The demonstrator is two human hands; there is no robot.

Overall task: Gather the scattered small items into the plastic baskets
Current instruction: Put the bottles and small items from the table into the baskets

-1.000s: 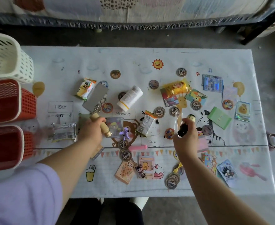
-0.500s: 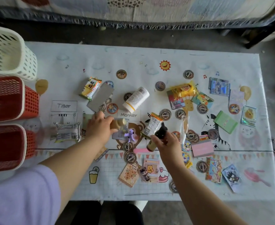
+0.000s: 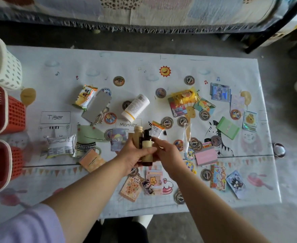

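Over the table's middle, my left hand (image 3: 134, 155) grips a small tan bottle with a gold cap (image 3: 137, 135). Its thumb also lies across a second small bottle with a black cap and cream label (image 3: 146, 146). My right hand (image 3: 168, 153) meets it from the right and pinches that black-capped bottle near its neck. Three plastic baskets stand at the left edge: a white basket (image 3: 4, 71) at the back, a red basket (image 3: 12, 113) in the middle and another red basket (image 3: 4, 165) nearest me. Cards, round badges and snack packets lie scattered on the mat.
A white tube (image 3: 135, 106), a grey tag with a ball chain (image 3: 96, 106), a yellow snack packet (image 3: 183, 95) and a green card (image 3: 228, 128) lie on the printed mat (image 3: 74, 67). A silver packet (image 3: 60, 146) sits near the red baskets. Bed frame beyond the far edge.
My right hand carried the black-capped bottle leftward from the right side to my left hand. My left hand lifted the tan bottle upright, and both bottles now sit side by side.
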